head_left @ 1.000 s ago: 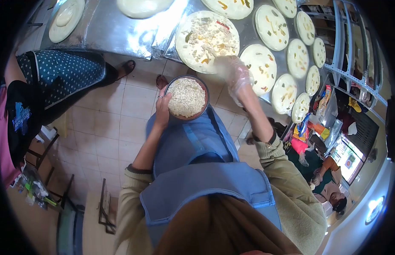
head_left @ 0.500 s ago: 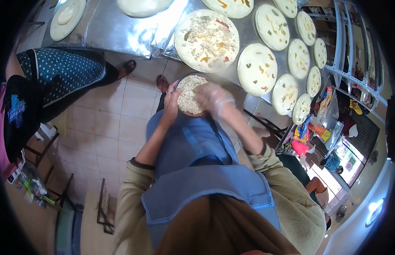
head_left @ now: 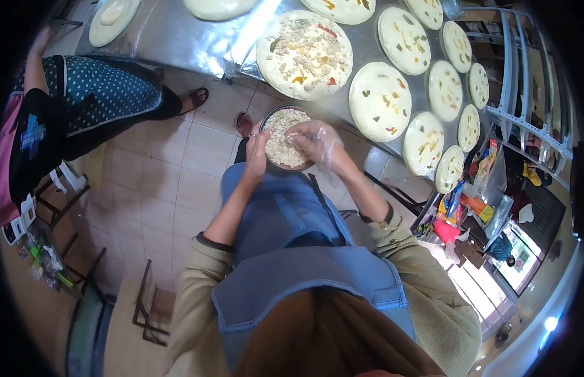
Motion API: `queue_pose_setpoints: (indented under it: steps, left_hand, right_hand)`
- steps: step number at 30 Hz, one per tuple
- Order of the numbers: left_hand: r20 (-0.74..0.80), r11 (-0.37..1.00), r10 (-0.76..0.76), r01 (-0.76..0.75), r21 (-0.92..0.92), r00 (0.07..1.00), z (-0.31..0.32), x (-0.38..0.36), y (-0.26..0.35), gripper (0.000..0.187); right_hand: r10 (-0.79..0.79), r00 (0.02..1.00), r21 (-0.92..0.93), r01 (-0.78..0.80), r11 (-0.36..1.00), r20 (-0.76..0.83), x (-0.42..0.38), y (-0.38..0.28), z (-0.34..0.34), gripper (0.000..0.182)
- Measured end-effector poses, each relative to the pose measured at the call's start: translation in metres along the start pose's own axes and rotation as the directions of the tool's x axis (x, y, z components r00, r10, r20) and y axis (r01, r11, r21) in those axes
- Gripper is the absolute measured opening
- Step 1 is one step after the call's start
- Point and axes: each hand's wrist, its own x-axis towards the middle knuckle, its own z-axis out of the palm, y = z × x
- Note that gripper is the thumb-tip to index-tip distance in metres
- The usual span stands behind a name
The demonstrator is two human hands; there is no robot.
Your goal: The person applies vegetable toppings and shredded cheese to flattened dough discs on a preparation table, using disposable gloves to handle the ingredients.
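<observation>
My left hand (head_left: 257,151) grips the rim of a round, dark-edged bowl (head_left: 265,124), its fingers on the outside. Pale, crumbly topping (head_left: 280,132) fills the bowl. My right hand (head_left: 314,141), in a clear plastic glove, is over the bowl with its fingertips pinched together in the crumbs. Just beyond the bowl lies a large round of dough (head_left: 304,56) on the metal table (head_left: 179,44). The same crumbs are scattered over it, along with red, yellow and green pieces.
Several smaller dough rounds (head_left: 380,100) with coloured pieces cover the table's right side. A plain round with a lump (head_left: 113,14) lies far left. A person in a dotted apron (head_left: 106,94) stands at left. Blue metal racks (head_left: 524,125) and bright packets (head_left: 452,210) are at right.
My right hand, blurred before, is now sharper, with its fingers pinched in the crumbs. More crumbs cannot be made out on the dough. The view has shifted slightly.
</observation>
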Motion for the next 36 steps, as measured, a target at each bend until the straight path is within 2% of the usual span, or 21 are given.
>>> queue_pose_setpoints:
  steps: [2, 5, 7, 8, 11, 12, 15, 18, 20, 22, 25, 28, 31, 34, 36]
  left_hand:
    - [-0.013, 1.000, 0.020, -0.020, 0.003, 1.000, 0.003, 0.001, -0.002, 0.039]
    - [-0.030, 0.999, 0.017, -0.016, 0.028, 0.999, 0.004, 0.004, -0.002, 0.041]
    - [-0.048, 1.000, 0.002, -0.001, 0.012, 0.999, 0.003, 0.007, -0.004, 0.042]
    - [-0.057, 1.000, -0.005, 0.005, 0.003, 0.998, 0.002, 0.008, -0.005, 0.043]
    - [-0.047, 1.000, -0.012, 0.013, 0.011, 0.999, 0.000, 0.011, -0.001, 0.044]
    - [-0.052, 0.999, -0.011, 0.013, 0.035, 0.999, -0.001, 0.012, 0.001, 0.044]
    - [-0.049, 0.998, -0.012, 0.015, 0.067, 0.999, -0.004, 0.011, 0.014, 0.045]
    - [-0.014, 0.999, -0.016, 0.017, 0.047, 1.000, -0.011, 0.013, 0.028, 0.044]
    - [-0.012, 0.998, -0.034, 0.035, 0.055, 0.999, -0.013, 0.013, 0.044, 0.043]
    - [-0.022, 0.997, -0.049, 0.050, 0.055, 0.999, -0.015, 0.014, 0.051, 0.043]
    - [0.006, 0.996, -0.063, 0.062, 0.062, 0.998, -0.024, 0.019, 0.052, 0.042]
    - [0.049, 0.995, -0.093, 0.091, 0.043, 0.994, -0.032, 0.023, 0.054, 0.040]
    - [0.061, 0.991, -0.132, 0.131, 0.024, 0.989, -0.036, 0.022, 0.063, 0.039]
    - [0.072, 0.988, -0.152, 0.149, 0.052, 0.986, -0.042, 0.025, 0.067, 0.039]
    - [0.083, 0.985, -0.166, 0.160, 0.065, 0.983, -0.046, 0.026, 0.067, 0.038]
  right_hand:
    - [0.104, 0.989, 0.301, -0.132, 0.945, 0.108, 0.005, -0.004, -0.018, 0.016]
    - [0.022, 0.999, 0.347, -0.029, 0.937, 0.024, 0.017, -0.017, -0.052, 0.019]
    - [0.162, 0.987, 0.631, -0.132, 0.765, 0.010, 0.034, -0.007, -0.065, 0.018]
    - [0.007, 0.998, 0.446, 0.020, 0.895, -0.059, 0.040, -0.006, -0.072, 0.018]
    - [-0.100, 0.975, 0.105, 0.123, 0.987, -0.201, 0.051, -0.021, -0.069, 0.019]
    - [-0.103, 0.973, -0.002, 0.104, 0.995, -0.208, 0.055, -0.027, -0.065, 0.019]
    - [-0.107, 0.970, -0.317, 0.033, 0.948, -0.220, 0.066, -0.040, -0.048, 0.020]
    - [-0.356, 0.928, -0.588, 0.228, 0.776, -0.111, 0.084, -0.008, -0.041, 0.019]
    - [-0.416, 0.907, -0.646, 0.276, 0.712, -0.070, 0.086, -0.024, -0.037, 0.019]
    - [-0.375, 0.923, -0.631, 0.245, 0.736, -0.080, 0.083, -0.044, -0.036, 0.021]
    - [-0.472, 0.878, -0.514, 0.369, 0.774, -0.080, 0.095, -0.044, -0.032, 0.023]
    - [-0.465, 0.885, -0.626, 0.346, 0.700, -0.031, 0.104, -0.051, -0.019, 0.025]
    - [-0.205, 0.969, -0.588, 0.087, 0.804, -0.137, 0.102, -0.070, -0.018, 0.024]
    - [-0.235, 0.932, -0.371, 0.122, 0.920, -0.275, 0.113, -0.060, -0.026, 0.021]
    - [-0.201, 0.932, -0.284, 0.113, 0.952, -0.303, 0.109, -0.063, -0.033, 0.020]
